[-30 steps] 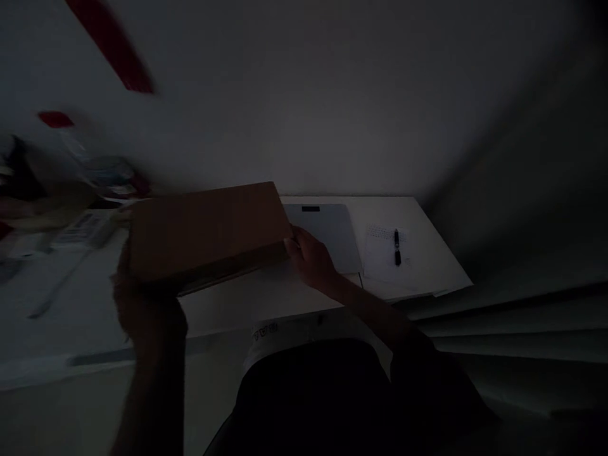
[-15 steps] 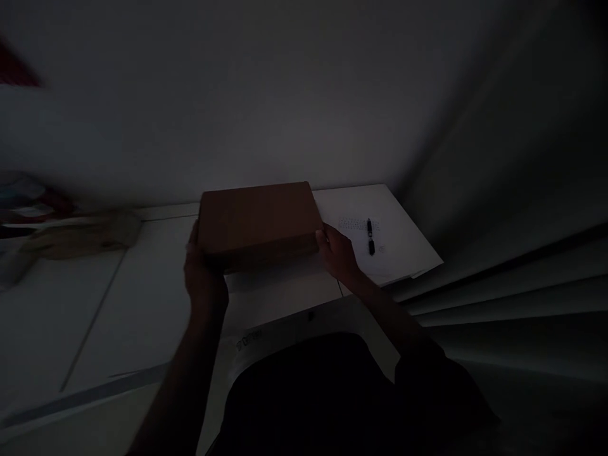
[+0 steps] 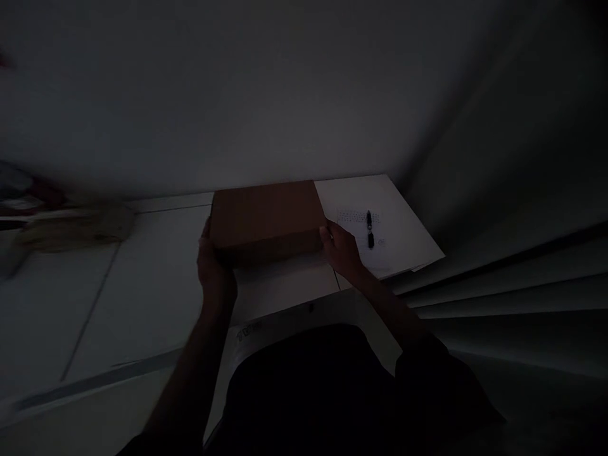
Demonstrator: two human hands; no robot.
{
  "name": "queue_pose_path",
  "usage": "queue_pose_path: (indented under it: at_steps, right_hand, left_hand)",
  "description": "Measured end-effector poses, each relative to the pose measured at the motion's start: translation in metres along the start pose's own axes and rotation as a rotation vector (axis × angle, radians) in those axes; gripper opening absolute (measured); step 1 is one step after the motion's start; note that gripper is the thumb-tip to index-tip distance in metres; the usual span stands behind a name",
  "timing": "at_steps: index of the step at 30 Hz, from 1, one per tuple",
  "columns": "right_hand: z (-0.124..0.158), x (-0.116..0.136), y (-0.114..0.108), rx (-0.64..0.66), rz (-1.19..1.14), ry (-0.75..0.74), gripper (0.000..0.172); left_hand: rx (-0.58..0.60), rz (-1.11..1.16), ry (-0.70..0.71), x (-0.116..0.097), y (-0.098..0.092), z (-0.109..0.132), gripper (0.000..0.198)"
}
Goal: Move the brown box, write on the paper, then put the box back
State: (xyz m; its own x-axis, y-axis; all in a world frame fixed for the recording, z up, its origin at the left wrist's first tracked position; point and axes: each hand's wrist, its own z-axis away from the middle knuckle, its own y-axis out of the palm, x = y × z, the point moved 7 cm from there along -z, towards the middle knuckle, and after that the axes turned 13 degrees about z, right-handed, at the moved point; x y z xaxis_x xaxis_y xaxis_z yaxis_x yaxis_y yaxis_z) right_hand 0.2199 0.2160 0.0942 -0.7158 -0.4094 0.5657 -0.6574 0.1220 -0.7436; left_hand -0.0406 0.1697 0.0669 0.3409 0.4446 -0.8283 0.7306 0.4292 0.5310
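Note:
A brown cardboard box (image 3: 268,215) is held between my two hands over the white table (image 3: 285,285). My left hand (image 3: 213,272) grips its left end, with the fingers partly hidden along the side. At the box's right end, my right hand (image 3: 341,250) closes on the near corner, thumb on the front face. Whether the box rests on the tabletop or hangs slightly above it, I cannot tell in the dim light. Right of my right hand lies a black pen (image 3: 369,220), with a short black piece (image 3: 371,240) just below it, on a sheet of paper with writing (image 3: 349,216).
A beige cloth-like thing (image 3: 78,228) and a dark red and pale bundle (image 3: 31,190) lie at the far left. A wall (image 3: 266,95) rises behind the table. Dark folded curtain-like fabric (image 3: 522,272) hangs at the right.
The box has shifted slightly right between both hands and shows more of its front face. My left hand moved right with it. The whole view has shifted a little.

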Motion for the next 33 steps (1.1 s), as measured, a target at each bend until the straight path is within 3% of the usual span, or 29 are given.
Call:
queue_pose_path:
  at_steps: [8,18,24,33]
  right_hand:
    - [-0.002,-0.004,0.001,-0.033,0.021,0.007,0.068]
    - [-0.004,-0.004,0.002,-0.014,0.012,0.0,0.07]
    - [-0.003,-0.005,0.005,-0.007,-0.015,-0.002,0.067]
    - [-0.001,-0.009,0.007,0.021,-0.019,-0.018,0.066]
  left_hand:
    - [0.042,-0.031,0.014,-0.004,0.008,-0.002,0.051]
    - [-0.023,-0.104,0.016,-0.002,0.001,-0.003,0.053]
    - [0.034,0.034,0.011,0.004,-0.001,-0.005,0.054]
    - [0.147,-0.038,0.049,0.005,-0.002,-0.004,0.064]
